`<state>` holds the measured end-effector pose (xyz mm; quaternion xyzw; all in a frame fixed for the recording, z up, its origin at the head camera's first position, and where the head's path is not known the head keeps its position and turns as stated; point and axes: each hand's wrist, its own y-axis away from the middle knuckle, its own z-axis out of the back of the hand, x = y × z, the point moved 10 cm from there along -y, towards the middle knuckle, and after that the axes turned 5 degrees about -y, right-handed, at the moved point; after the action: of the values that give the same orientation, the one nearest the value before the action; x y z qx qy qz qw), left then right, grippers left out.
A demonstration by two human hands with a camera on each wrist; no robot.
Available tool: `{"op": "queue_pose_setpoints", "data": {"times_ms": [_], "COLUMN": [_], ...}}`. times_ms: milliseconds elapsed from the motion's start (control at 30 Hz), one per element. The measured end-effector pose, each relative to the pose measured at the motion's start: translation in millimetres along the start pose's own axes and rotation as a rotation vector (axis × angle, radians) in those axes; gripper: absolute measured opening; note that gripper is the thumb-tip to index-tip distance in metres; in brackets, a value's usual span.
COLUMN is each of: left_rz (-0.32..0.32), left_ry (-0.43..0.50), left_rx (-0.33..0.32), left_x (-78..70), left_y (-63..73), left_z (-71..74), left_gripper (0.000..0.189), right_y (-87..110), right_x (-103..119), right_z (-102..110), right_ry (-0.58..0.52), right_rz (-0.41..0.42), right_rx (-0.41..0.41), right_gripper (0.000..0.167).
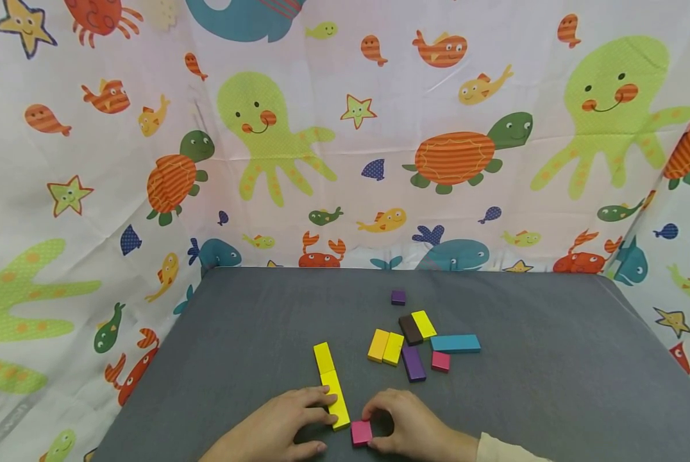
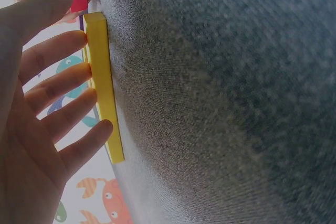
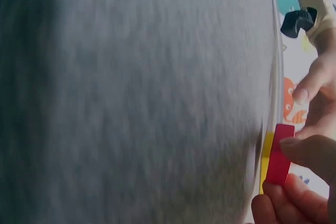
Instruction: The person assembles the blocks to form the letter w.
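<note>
My left hand [image 1: 284, 423] rests its fingertips against a long yellow block [image 1: 336, 404], the fingers nearly straight and spread in the left wrist view. A shorter yellow block [image 1: 324, 357] lies end to end with that one, at its far end. Between thumb and fingertips, my right hand [image 1: 412, 423] pinches a small pink block [image 1: 361, 434]. This pink block, red-looking in the right wrist view, is just right of the long yellow block's near end. Whether the two touch I cannot tell.
Farther back on the grey table [image 1: 252, 333] lie yellow-orange [image 1: 378, 345], yellow [image 1: 393, 349], purple [image 1: 413, 363], dark brown [image 1: 411, 329] and blue blocks [image 1: 456, 344]. A second pink block [image 1: 440, 361] and a small purple block [image 1: 398, 298] lie there too. A patterned curtain [image 1: 345, 154] stands behind.
</note>
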<state>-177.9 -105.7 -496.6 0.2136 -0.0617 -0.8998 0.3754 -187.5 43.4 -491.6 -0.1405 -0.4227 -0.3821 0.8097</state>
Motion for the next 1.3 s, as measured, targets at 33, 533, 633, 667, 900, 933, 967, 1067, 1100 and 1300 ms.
{"op": "queue_pose_setpoints", "data": {"times_ms": [33,533,633,667,900,933,967,1067,1100,1300], "left_rz": [-0.002,-0.021,-0.011,-0.006,0.020,0.020,0.019,0.022,0.024,0.046], "left_ry": [-0.001,-0.007,0.003,0.007,0.031,0.032,0.032,0.036,0.037,0.055], "left_rx": [-0.002,-0.028,-0.022,-0.019,-0.002,-0.003,-0.004,-0.001,0.000,0.003], "left_x": [-0.1,-0.6,-0.6,-0.6,1.1,0.9,0.9,1.0,1.1,3.3], "left_y": [0.0,0.4,0.8,0.9,-0.1,-0.1,-0.2,-0.2,-0.1,0.4], "left_z": [0.3,2.9,2.3,1.9,-1.1,-1.3,-1.3,-1.8,-1.9,-1.6], "left_gripper": [0.042,0.041,0.041,0.041,0.041,0.041,0.041,0.041,0.042,0.041], "right_y": [0.1,-4.2,-5.3,-5.4,-5.9,-5.9,-5.9,-5.8,-5.7,-5.9], "right_x": [0.4,3.7,3.2,2.7,-1.9,-2.3,-2.8,-3.2,-3.1,-1.8], "right_z": [-1.5,-11.2,-12.5,-13.4,-20.8,-21.4,-21.8,-22.1,-22.2,-22.8], "right_ry": [-0.006,-0.060,-0.069,-0.075,-0.111,-0.113,-0.113,-0.105,-0.104,-0.088], "right_rz": [-0.006,-0.053,-0.055,-0.062,-0.127,-0.131,-0.134,-0.138,-0.137,-0.151], "right_rx": [0.003,-0.014,-0.023,-0.022,-0.009,-0.009,-0.011,-0.019,-0.021,-0.024], "right_gripper": [0.025,0.022,0.022,0.022,0.022,0.022,0.022,0.023,0.023,0.024]}}
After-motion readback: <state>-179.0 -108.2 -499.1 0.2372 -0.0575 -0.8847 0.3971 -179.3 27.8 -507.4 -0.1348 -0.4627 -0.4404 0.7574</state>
